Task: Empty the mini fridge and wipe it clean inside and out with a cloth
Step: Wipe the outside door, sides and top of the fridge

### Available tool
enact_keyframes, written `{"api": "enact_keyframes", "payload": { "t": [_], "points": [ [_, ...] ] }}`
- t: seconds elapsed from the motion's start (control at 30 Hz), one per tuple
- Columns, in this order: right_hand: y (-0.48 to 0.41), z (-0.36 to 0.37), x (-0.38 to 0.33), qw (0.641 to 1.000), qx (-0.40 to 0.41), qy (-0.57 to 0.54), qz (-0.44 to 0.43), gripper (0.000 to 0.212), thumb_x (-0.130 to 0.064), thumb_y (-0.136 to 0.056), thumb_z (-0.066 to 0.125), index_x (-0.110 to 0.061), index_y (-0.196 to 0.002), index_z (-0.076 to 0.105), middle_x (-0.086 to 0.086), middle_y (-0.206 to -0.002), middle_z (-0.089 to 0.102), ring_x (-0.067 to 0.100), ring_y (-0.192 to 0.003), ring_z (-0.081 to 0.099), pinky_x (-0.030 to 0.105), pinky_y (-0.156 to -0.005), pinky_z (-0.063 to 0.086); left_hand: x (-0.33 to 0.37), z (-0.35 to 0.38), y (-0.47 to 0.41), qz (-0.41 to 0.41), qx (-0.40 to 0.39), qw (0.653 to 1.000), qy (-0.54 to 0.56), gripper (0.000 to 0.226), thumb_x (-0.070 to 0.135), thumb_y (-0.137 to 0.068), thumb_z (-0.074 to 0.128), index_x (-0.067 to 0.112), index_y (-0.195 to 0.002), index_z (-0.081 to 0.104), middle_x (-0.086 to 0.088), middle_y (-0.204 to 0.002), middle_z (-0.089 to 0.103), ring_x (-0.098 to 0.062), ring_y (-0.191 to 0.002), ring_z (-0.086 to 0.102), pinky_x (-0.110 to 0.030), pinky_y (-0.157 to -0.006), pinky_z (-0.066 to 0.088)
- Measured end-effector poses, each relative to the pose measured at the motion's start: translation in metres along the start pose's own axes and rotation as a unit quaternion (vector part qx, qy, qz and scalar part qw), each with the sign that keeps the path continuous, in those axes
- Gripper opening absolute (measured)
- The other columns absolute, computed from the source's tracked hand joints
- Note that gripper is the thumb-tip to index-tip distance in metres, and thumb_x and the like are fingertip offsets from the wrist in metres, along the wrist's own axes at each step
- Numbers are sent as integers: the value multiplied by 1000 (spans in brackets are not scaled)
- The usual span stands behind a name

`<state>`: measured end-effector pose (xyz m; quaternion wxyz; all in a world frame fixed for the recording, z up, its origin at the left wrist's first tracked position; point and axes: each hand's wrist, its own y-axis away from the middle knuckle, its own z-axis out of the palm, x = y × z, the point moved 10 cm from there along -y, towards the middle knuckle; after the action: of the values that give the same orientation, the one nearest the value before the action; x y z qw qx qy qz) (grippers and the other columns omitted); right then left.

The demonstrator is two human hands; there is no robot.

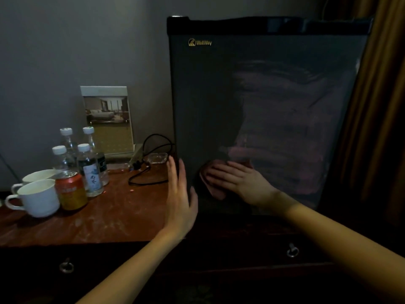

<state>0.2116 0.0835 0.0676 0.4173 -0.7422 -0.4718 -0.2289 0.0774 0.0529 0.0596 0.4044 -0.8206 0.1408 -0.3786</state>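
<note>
The mini fridge (219, 95) stands upright on the right end of the table (109, 216). It is a boxy, matte dark cabinet with a glossy black top band and a small gold logo, and its door is closed. Hazy pinkish streaks smear across the right half of the door. Low on that door, the right hand (238, 179) lies flat with fingers straight and slightly fanned, pressing a soft, rumpled pink cloth (215, 191) against the panel; the forearm reaches in from the lower right. The left hand (180, 194) is edge-on, fingers straight and together pointing up, palm laid against the fridge's left front corner, holding nothing. The table top is reddish wood, scuffed and dusty. On its left sit two white ceramic cups (37, 198), a red and gold can (70, 189) and four clear plastic bottles (87, 163) with white caps, close together. Behind them leans a stiff picture card (107, 119). A black cable (151, 167) loops beside a small glass dish (156, 157), just left of the fridge. A brownish curtain (377, 106) hangs in folds on the right.
</note>
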Motion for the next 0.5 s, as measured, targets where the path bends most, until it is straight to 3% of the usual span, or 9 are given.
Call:
{"api": "enact_keyframes", "payload": {
  "t": [0.17,0.27,0.4,0.5],
  "points": [
    [-46,-60,72,989,77,-41,119,58,-19,-90,38,-21,-148,32,3,-155,29,19,-145,17,34,-121,2,34,-15,-51,81,19,996,-26,78,-1,-93,49,12,-154,2,1,-162,-12,-12,-149,-8,-26,-121,7],
    [-71,-100,127,970,141,-32,197,53,-18,-94,38,-17,-147,37,9,-154,33,25,-145,20,40,-121,8,39,-28,-73,87,34,995,-30,79,0,-94,50,14,-153,0,3,-162,-13,-8,-148,-8,-20,-120,4],
    [-96,-150,180,913,270,-20,305,49,-8,-95,42,-10,-144,43,12,-151,39,31,-142,29,46,-119,20,46,-44,-98,100,58,993,-33,78,0,-94,49,14,-153,0,2,-162,-9,-7,-148,-6,-28,-121,8],
    [-112,-163,183,872,327,-27,363,51,-7,-93,38,-9,-144,44,12,-150,40,30,-142,31,46,-118,21,53,-52,-110,114,71,990,-38,76,0,-94,49,13,-153,2,2,-162,-7,-4,-148,-5,-18,-119,5]
  ]
}}
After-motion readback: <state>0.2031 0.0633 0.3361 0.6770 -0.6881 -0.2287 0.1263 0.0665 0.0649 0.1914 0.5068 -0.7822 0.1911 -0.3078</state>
